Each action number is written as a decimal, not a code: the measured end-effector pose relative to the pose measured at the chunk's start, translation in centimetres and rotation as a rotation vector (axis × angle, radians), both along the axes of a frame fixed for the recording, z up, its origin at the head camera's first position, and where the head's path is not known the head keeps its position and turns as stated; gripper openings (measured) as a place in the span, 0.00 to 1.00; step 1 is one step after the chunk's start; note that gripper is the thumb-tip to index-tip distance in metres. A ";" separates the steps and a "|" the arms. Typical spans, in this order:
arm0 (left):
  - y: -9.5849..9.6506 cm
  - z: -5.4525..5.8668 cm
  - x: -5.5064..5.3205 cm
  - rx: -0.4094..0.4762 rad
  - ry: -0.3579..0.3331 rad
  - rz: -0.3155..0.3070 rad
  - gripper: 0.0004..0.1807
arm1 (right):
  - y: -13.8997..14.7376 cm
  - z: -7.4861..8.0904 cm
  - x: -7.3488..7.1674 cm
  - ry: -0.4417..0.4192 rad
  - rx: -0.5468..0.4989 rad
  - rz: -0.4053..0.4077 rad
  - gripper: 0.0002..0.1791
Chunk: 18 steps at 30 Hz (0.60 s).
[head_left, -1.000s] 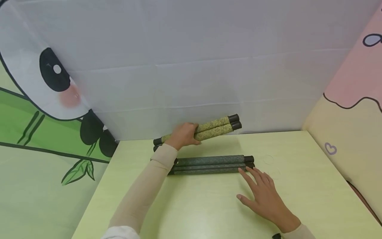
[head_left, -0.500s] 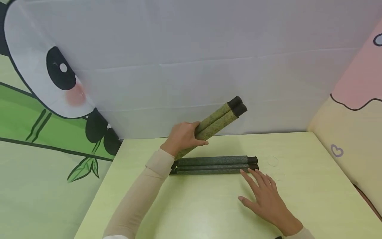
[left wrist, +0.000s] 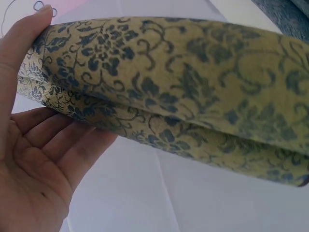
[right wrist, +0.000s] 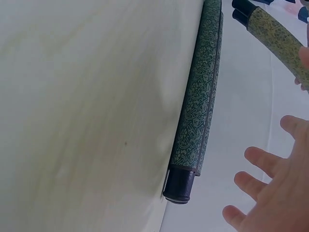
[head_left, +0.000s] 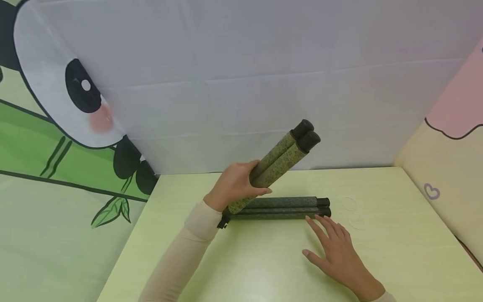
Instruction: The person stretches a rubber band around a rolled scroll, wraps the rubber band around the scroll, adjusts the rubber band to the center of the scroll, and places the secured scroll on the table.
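My left hand [head_left: 235,182] holds a yellow hanging scroll [head_left: 279,165], two rolls side by side with black end knobs, tilted up to the right above the table. Dark blue floral patterns cover the yellow scroll [left wrist: 159,67] in the left wrist view, where my thumb lies over one roll and the fingers behind the other. A dark green scroll [head_left: 283,202], with black knobs, lies across the table; the yellow one overlaps its left end in the head view. My right hand [head_left: 337,253] holds nothing, fingers spread, fingertips near the green scroll's right end.
The pale yellow table [head_left: 264,260] meets a white cloth backdrop [head_left: 264,96] at its back edge. Faint thin rings [head_left: 356,221] show to the right of the green scroll. Cartoon-printed sheets [head_left: 49,239] hang at both sides.
My left hand has lifted the yellow scroll off the table's back and brought it nearer, tilting its right end up. The green scroll and right hand stay in place; the head view shifts slightly.
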<state>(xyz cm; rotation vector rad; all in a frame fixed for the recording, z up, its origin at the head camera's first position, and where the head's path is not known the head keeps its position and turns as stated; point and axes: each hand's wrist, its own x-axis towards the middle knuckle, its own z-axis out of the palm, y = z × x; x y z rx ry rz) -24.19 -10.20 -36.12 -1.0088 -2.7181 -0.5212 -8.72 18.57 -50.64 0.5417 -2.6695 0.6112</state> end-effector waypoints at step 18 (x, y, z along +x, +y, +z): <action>0.7 -1.7 3.0 0.467 -0.191 -0.134 0.45 | -0.1 -0.5 -0.3 0.004 -0.014 0.015 0.46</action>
